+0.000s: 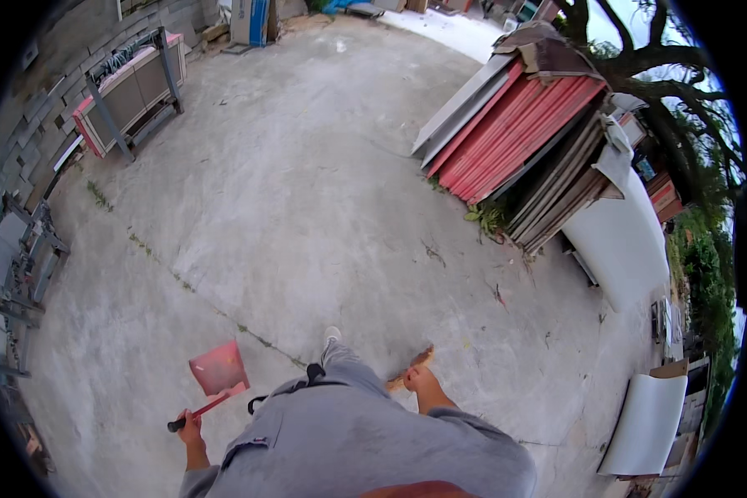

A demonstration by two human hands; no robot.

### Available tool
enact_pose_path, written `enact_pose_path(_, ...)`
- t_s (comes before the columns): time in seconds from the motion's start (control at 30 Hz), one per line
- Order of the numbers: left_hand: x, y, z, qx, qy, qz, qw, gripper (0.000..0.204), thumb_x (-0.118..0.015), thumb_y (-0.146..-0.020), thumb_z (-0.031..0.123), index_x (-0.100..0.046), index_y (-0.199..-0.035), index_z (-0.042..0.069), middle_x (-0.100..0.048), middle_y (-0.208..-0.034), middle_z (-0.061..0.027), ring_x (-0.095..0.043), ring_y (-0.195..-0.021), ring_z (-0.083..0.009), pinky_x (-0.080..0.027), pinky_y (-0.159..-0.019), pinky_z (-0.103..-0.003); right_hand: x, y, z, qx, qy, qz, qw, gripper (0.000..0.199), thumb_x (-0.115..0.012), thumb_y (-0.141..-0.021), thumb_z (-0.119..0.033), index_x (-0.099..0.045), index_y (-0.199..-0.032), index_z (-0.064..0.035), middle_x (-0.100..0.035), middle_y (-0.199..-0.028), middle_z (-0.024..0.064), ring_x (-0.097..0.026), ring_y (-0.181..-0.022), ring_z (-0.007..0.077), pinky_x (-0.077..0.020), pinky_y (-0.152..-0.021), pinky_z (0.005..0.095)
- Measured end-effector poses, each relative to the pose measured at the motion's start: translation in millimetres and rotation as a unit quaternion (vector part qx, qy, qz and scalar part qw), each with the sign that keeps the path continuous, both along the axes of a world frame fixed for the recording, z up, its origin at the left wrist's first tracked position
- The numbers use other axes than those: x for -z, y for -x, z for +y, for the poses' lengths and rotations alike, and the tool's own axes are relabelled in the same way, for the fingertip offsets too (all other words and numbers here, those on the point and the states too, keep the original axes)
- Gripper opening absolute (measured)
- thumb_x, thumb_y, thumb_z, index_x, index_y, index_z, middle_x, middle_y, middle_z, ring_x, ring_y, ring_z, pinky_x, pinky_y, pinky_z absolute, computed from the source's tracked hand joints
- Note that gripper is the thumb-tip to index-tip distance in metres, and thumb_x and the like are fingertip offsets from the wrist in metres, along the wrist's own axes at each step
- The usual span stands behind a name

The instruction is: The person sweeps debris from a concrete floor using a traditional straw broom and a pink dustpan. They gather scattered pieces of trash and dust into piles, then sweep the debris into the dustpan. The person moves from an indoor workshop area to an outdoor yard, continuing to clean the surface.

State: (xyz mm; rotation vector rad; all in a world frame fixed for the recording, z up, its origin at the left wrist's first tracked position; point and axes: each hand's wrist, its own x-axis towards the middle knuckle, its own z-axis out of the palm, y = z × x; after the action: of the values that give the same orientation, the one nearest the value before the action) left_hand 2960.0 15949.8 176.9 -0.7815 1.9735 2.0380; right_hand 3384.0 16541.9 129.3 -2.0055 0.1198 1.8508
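The left hand (192, 429) is wrapped tight around the dark end of a long red handle. That handle belongs to a red dustpan (218, 368), which sticks out in front of the hand and a little above the concrete floor (307, 207). The pan looks thin and light, likely plastic, so one hand can carry it. It is stiff enough to scoop, but the flat part may bend if pushed hard. The handle end is the best place to hold it.

The right hand (417, 380) is closed around a small brown brush (410, 368); only its bristle tip shows, just past the fingers. Bristles are soft and bendy, so hold the stiff handle part.

Between the two hands are the person's grey trousers and one shoe (331, 334).

Farther ahead of the right hand, red and grey boards (515, 133) lean in a stack. Far ahead of the left hand stands a metal rack (133, 87) by the block wall.
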Motion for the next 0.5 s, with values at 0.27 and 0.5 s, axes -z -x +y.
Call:
enact_pose_path(0.27, -61.6, 102.1, 216.8, 0.062, 0.018, -0.095, 0.993, 0.017, -0.068, -0.086, 0.024, -0.054, -0.091, 0.015, -0.053, -0.084, -0.0003, -0.054, -0.069, -0.0138, -0.047, -0.059, -0.029, -5.1, 138.8, 227.6, -0.080, -0.041, 0.133, 0.987, 0.024, -0.052, -0.080, -0.004, -0.040, -0.061, -0.0102, -0.045, -0.052, 0.0005, -0.044, -0.039, 0.0101, -0.0377, -0.033, 0.0232)
enact_pose_path(0.5, -1.4, 265.7, 337.8, 0.112, 0.070, -0.110, 0.985, 0.014, -0.067, -0.087, 0.023, -0.056, -0.090, 0.013, -0.052, -0.078, 0.0005, -0.050, -0.071, -0.0112, -0.045, -0.062, -0.028, -100.9, 260.5, 368.1, -0.145, -0.087, 0.143, 0.975, 0.012, -0.055, -0.081, -0.002, -0.043, -0.078, -0.0045, -0.045, -0.055, 0.0019, -0.043, -0.040, 0.0092, -0.0369, -0.031, 0.0189)
